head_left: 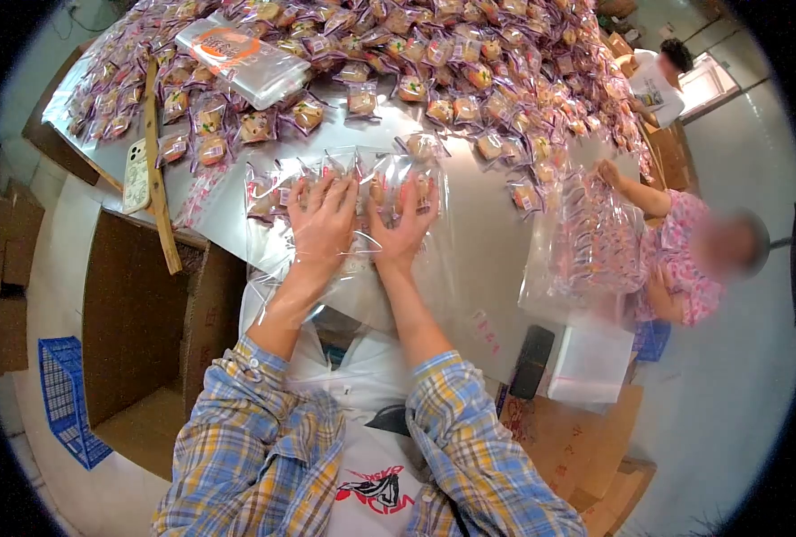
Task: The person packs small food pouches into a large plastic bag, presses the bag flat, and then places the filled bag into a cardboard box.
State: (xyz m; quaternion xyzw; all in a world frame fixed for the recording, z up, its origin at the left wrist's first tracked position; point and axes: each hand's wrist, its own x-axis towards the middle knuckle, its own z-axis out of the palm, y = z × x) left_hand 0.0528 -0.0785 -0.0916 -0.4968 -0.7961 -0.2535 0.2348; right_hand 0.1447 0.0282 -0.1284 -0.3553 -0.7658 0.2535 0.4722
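In the middle of the frame, a clear bag (268,246) lies on the metal table (483,251). Its row of wrapped buns (261,197) runs from left to right, just at the fingertips. The left hand (325,215) and the right hand (402,228) have fingers spread and a little bent; whether inside the film or upon it, I cannot tell. The right hand is nearer to the row's right end. Bare metal gives room rightward; above, the heap of packets (465,76) limits it.
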